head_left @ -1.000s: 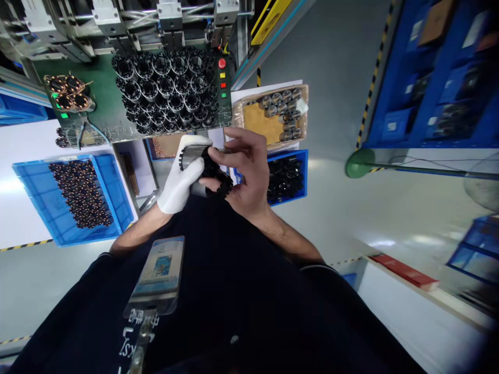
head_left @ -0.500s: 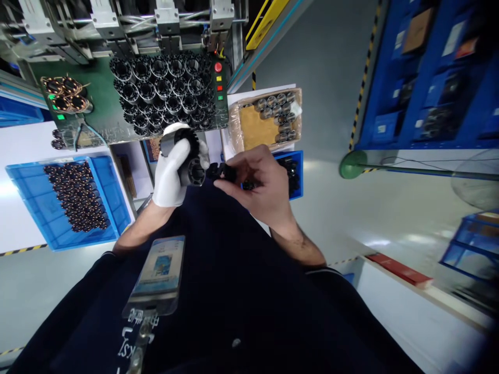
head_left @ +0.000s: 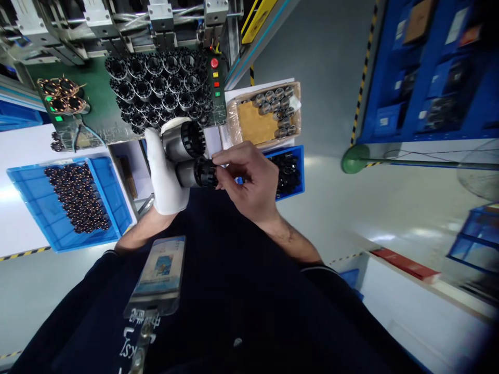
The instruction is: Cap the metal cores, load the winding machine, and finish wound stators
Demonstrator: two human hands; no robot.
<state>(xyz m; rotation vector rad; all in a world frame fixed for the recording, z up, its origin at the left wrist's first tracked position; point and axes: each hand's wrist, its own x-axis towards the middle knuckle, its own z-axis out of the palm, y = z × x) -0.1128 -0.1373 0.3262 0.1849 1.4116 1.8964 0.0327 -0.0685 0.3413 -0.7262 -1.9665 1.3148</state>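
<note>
I noted the gloved left hand (head_left: pixel 164 184) clasping an upper cylinder (head_left: pixel 174 143) and lower cylinder (head_left: pixel 187 174), the latter's axis nine-to-three o'clock, with the right hand (head_left: pixel 255 184) at three (pinching or merely touching, I could not tell).

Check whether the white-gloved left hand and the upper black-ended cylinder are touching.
Touching. The head view shows the upper black-ended cylinder lying directly against the white-gloved left hand, no gap between them.

White letters (head_left: pixel 128 349) "KS" mark the dark cloth (head_left: pixel 241 270); print on the badge (head_left: pixel 161 266) is illegible.
</note>
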